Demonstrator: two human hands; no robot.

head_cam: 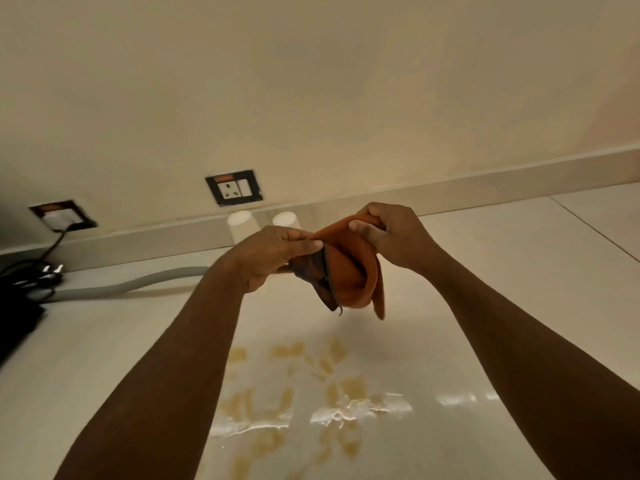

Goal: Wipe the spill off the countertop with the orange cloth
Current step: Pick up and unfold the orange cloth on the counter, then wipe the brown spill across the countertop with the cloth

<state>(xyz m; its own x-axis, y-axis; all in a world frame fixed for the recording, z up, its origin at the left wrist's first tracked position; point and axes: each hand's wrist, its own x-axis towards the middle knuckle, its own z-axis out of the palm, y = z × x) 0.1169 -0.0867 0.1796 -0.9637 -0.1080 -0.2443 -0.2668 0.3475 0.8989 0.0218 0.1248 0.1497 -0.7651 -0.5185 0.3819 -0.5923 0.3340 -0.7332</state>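
Pinching the orange cloth point(349, 271) above the spill point(311, 386), left hand point(273, 258) and right hand point(394, 233) both closed

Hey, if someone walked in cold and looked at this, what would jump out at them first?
First, the orange cloth, held up in mid-air between the left hand and the right hand at the centre of the view, hanging clear of the countertop. Next, the yellowish spill spread in wet, glinting patches directly below it, between the forearms, not yet wiped.
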